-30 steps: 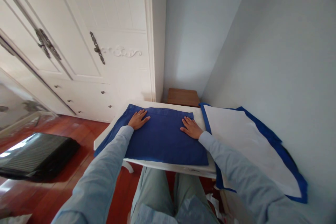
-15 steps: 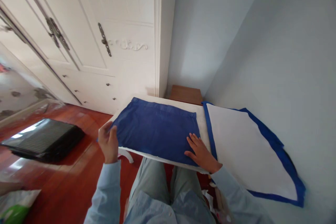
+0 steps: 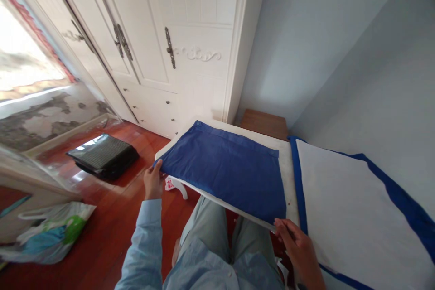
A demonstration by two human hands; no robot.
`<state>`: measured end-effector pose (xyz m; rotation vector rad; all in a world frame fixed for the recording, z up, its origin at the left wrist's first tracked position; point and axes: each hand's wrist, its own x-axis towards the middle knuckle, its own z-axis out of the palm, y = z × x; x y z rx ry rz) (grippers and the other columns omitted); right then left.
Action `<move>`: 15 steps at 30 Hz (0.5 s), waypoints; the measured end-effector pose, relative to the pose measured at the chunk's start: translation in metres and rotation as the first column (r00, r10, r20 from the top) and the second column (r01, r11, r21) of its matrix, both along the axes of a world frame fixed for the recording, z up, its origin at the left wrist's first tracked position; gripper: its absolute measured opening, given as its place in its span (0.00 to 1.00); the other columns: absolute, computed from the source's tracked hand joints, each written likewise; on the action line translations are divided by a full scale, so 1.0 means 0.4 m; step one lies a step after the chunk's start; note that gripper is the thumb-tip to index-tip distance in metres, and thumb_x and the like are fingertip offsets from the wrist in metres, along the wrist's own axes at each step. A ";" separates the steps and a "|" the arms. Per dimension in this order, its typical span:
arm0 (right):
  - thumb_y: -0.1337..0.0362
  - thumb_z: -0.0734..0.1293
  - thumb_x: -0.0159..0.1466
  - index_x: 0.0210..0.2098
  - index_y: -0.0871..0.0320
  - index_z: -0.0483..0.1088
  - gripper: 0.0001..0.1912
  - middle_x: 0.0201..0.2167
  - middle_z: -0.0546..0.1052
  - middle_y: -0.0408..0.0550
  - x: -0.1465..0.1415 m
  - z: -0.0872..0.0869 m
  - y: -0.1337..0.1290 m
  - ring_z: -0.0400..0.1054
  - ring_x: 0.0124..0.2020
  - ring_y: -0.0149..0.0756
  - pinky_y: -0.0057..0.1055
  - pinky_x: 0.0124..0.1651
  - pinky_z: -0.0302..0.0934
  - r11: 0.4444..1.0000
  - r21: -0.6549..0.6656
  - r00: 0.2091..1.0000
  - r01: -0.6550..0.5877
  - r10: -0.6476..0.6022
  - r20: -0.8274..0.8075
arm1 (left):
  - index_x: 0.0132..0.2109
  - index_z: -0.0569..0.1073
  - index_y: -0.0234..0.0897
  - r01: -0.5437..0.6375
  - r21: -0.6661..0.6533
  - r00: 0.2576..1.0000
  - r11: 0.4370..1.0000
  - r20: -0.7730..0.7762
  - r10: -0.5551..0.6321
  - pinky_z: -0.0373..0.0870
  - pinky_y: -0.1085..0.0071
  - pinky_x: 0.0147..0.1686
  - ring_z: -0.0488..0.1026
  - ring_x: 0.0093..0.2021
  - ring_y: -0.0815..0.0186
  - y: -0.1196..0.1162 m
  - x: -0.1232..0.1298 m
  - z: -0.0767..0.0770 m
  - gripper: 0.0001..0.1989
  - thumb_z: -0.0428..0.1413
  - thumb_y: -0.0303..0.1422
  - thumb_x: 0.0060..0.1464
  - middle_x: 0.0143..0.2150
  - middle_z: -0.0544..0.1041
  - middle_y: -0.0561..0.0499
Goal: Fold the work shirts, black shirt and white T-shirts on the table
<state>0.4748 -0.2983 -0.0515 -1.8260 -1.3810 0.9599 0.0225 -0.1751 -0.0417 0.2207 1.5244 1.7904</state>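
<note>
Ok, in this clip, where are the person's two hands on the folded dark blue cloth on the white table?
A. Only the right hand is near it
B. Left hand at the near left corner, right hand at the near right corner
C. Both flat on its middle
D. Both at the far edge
B: the left hand grips the near left corner of the folded dark blue cloth, while the right hand is at its near right corner on the white table.

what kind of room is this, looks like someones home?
Most likely a bedroom at home: a tall white wardrobe with ornate handles, a red wooden floor, and a small white table where both hands hold a folded blue cloth.
</note>
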 end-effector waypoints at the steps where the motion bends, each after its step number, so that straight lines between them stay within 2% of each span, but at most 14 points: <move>1: 0.29 0.61 0.58 0.26 0.51 0.75 0.32 0.21 0.77 0.49 0.006 -0.016 -0.004 0.74 0.23 0.44 0.38 0.28 0.71 0.997 -0.073 1.000 -0.001 0.000 -0.022 | 0.33 0.71 0.35 -0.034 0.016 0.999 0.999 0.014 0.034 0.68 0.74 0.25 0.67 0.24 0.72 0.009 -0.006 -0.001 0.16 0.67 0.35 0.39 0.26 0.71 0.57; 4: 0.23 0.60 0.51 0.24 0.53 0.74 0.38 0.19 0.77 0.50 0.015 -0.064 -0.012 0.73 0.20 0.44 0.39 0.25 0.68 0.949 -0.316 0.981 0.013 -0.072 -0.178 | 0.32 0.70 0.35 -0.160 0.082 0.984 0.984 0.088 0.153 0.68 0.75 0.26 0.68 0.25 0.72 0.026 -0.018 -0.014 0.13 0.66 0.29 0.39 0.27 0.73 0.56; 6: 0.22 0.63 0.46 0.30 0.54 0.77 0.42 0.26 0.82 0.55 0.008 -0.081 -0.013 0.77 0.26 0.48 0.41 0.28 0.70 0.910 -0.415 0.928 -0.010 -0.146 -0.342 | 0.32 0.69 0.35 -0.234 0.109 0.967 0.966 0.126 0.220 0.67 0.76 0.26 0.68 0.25 0.72 0.032 -0.023 -0.023 0.09 0.62 0.28 0.44 0.27 0.72 0.57; 8: 0.24 0.67 0.45 0.37 0.56 0.80 0.43 0.36 0.84 0.58 -0.009 -0.082 -0.011 0.80 0.36 0.50 0.42 0.37 0.73 0.916 -0.399 0.837 -0.037 -0.190 -0.513 | 0.33 0.68 0.36 -0.280 0.111 0.954 0.954 0.146 0.263 0.66 0.77 0.26 0.67 0.25 0.73 0.038 -0.028 -0.029 0.05 0.57 0.27 0.48 0.28 0.71 0.58; 10: 0.25 0.70 0.44 0.37 0.57 0.81 0.43 0.41 0.84 0.59 -0.028 -0.073 -0.006 0.80 0.41 0.49 0.40 0.43 0.73 0.933 -0.354 0.720 -0.063 -0.203 -0.663 | 0.32 0.66 0.37 -0.299 0.106 0.945 0.948 0.174 0.278 0.66 0.78 0.27 0.67 0.26 0.73 0.039 -0.033 -0.029 0.03 0.54 0.26 0.50 0.27 0.70 0.58; 13: 0.27 0.73 0.41 0.32 0.59 0.82 0.40 0.35 0.85 0.59 -0.056 -0.058 0.001 0.80 0.36 0.48 0.38 0.39 0.74 0.925 -0.373 0.549 -0.066 -0.278 -0.788 | 0.31 0.64 0.38 -0.270 0.099 0.940 0.958 0.240 0.241 0.70 0.75 0.29 0.69 0.27 0.71 0.023 -0.030 -0.018 0.05 0.50 0.28 0.56 0.27 0.69 0.56; 15: 0.34 0.77 0.43 0.30 0.60 0.81 0.34 0.29 0.84 0.56 -0.072 -0.051 0.004 0.80 0.30 0.45 0.36 0.34 0.74 0.915 -0.404 0.475 -0.007 -0.352 -0.806 | 0.31 0.65 0.38 -0.209 0.096 0.929 0.973 0.330 0.167 0.73 0.72 0.32 0.71 0.28 0.69 0.000 -0.011 -0.005 0.08 0.49 0.32 0.59 0.28 0.70 0.54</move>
